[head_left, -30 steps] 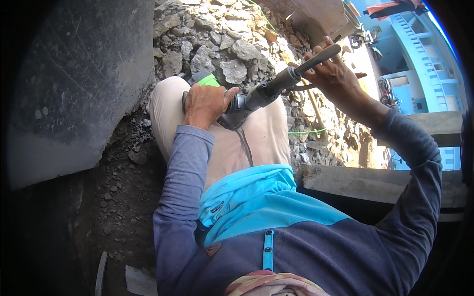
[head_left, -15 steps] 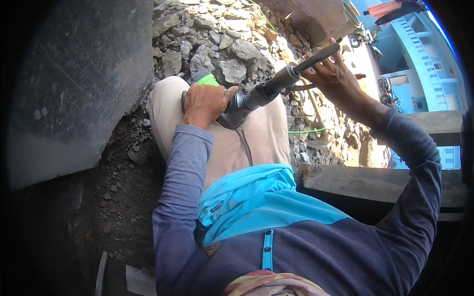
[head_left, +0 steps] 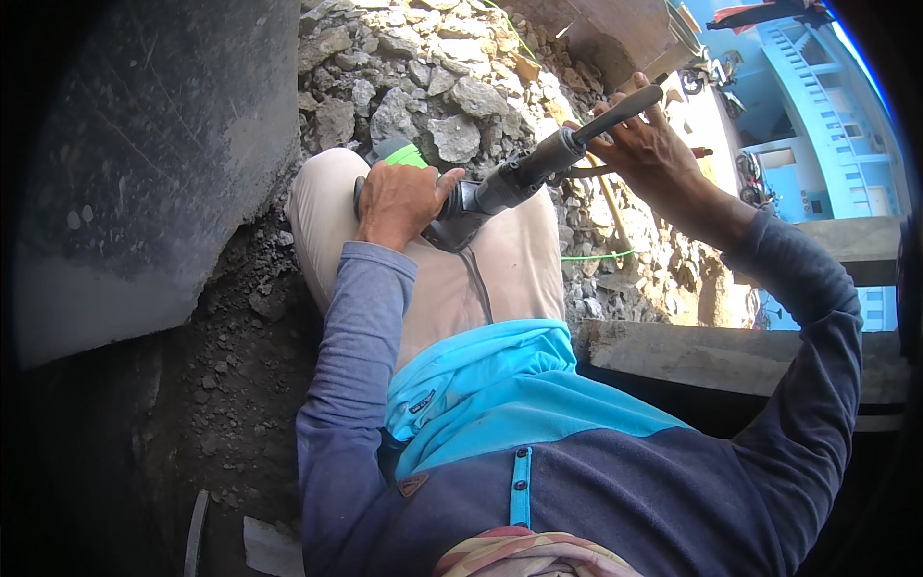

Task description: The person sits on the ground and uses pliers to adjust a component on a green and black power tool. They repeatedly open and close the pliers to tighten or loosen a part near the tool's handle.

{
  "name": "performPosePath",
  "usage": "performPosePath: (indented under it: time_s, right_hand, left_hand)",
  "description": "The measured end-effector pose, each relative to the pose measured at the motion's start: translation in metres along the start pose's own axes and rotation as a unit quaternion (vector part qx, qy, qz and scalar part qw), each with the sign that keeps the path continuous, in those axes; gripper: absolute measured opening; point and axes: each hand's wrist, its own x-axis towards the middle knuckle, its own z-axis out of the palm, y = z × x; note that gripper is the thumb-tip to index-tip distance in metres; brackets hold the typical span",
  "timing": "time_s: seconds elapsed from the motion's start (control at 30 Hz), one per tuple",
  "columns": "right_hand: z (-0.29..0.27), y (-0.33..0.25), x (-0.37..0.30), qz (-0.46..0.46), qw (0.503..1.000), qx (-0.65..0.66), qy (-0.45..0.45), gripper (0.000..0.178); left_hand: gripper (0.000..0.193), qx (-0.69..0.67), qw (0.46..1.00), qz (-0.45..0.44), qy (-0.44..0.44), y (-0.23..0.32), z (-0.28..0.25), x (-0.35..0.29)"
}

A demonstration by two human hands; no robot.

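Note:
A dark demolition hammer (head_left: 500, 186) lies slanted across my lap, its front end pointing up and to the right. My left hand (head_left: 404, 204) is closed round its rear part, beside a bright green section (head_left: 406, 155). From the collar at the tool's front juts a flat grey chisel bit (head_left: 623, 113). My right hand (head_left: 646, 149) is around this bit, with fingers behind it and one finger stretched up past its edge. The bit hides part of those fingers.
Broken grey rubble (head_left: 413, 111) is heaped beyond my knees. A dark slab (head_left: 163, 163) slopes at the left, above loose dirt (head_left: 226, 385). A concrete beam (head_left: 711, 356) runs at my right. A green cord (head_left: 596, 257) crosses the stones. Motorbikes (head_left: 753, 178) stand by a blue building (head_left: 817, 125).
The chisel bit seems turned slightly, showing more of its flat face, and my right fingers have shifted a little. My left hand and the hammer body look unchanged.

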Motion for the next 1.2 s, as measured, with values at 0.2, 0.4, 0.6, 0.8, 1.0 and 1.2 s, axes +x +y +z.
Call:
performPosePath:
  time_s: [0.2, 0.4, 0.6, 0.8, 1.0, 1.2]
  right_hand:
    - [-0.011, -0.004, 0.003, 0.003, 0.999, -0.039, -0.016, 0.052]
    - [-0.014, -0.007, 0.003, -0.009, 0.992, -0.108, -0.056, 0.047]
    - [-0.016, 0.0, 0.009, -0.015, 0.993, -0.107, -0.05, 0.037]
    - [-0.016, 0.009, 0.016, -0.006, 0.999, 0.017, -0.04, 0.017]
    - [-0.027, 0.008, 0.018, -0.044, 0.994, -0.079, -0.059, 0.01]
    - [-0.018, 0.005, 0.013, -0.024, 0.998, -0.032, -0.056, 0.007]
  left_hand:
    - [0.07, -0.005, 1.0, -0.004, -0.004, 0.0, 0.0, 0.0]
    - [0.07, -0.008, 1.0, -0.003, 0.001, -0.002, 0.003, 0.0]
    - [0.07, -0.005, 1.0, -0.004, -0.005, -0.002, 0.004, 0.002]
    - [0.071, 0.006, 1.0, -0.005, 0.0, -0.001, 0.003, 0.002]
    - [0.071, 0.01, 1.0, 0.001, 0.002, -0.002, 0.006, 0.002]
    - [0.07, 0.009, 1.0, 0.01, 0.005, -0.002, 0.008, 0.001]
